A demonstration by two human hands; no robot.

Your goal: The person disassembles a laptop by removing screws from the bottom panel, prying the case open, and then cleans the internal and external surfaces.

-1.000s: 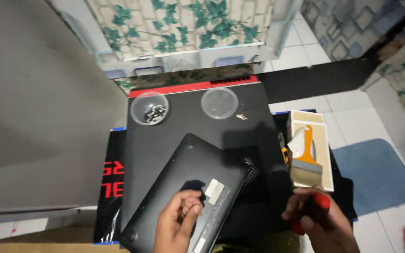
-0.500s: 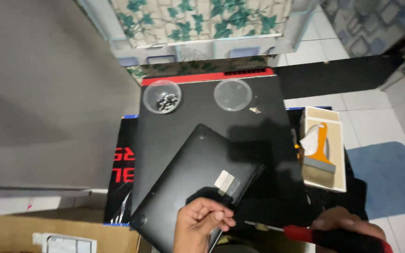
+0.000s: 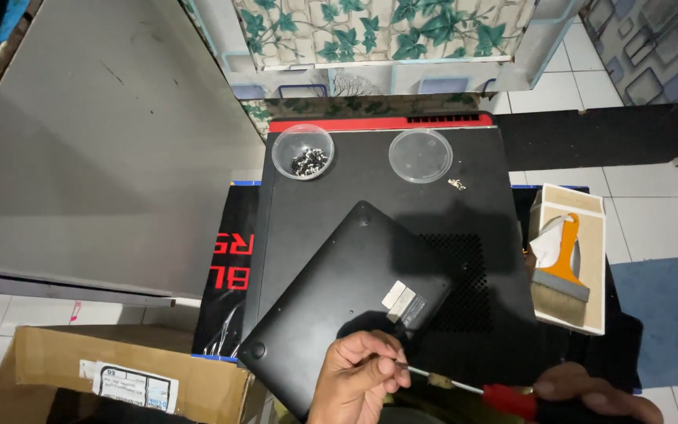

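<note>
A black laptop [image 3: 339, 290] lies upside down and askew on a larger black device [image 3: 386, 188]. My left hand [image 3: 355, 377] rests at the laptop's near edge, its fingertips pinching the metal tip of a screwdriver [image 3: 464, 386]. My right hand [image 3: 590, 392] at the bottom right grips the screwdriver's red handle, with the shaft lying level between the hands. A round clear cup [image 3: 302, 152] holding small dark screws stands at the device's far left. A clear lid [image 3: 421, 155] lies to its right, with a loose screw [image 3: 458, 184] beside it.
An orange-handled brush [image 3: 565, 267] lies in a pale open box [image 3: 590, 314] at the right. A cardboard box [image 3: 119, 377] stands at the lower left. A grey panel [image 3: 96, 149] fills the left. A leaf-patterned cloth [image 3: 378, 31] hangs at the back. A blue mat [image 3: 668, 322] lies on the tiled floor.
The view has tilted down and shifted. My right hand brought the screwdriver across toward my left hand, which now pinches its tip at the laptop's near edge.
</note>
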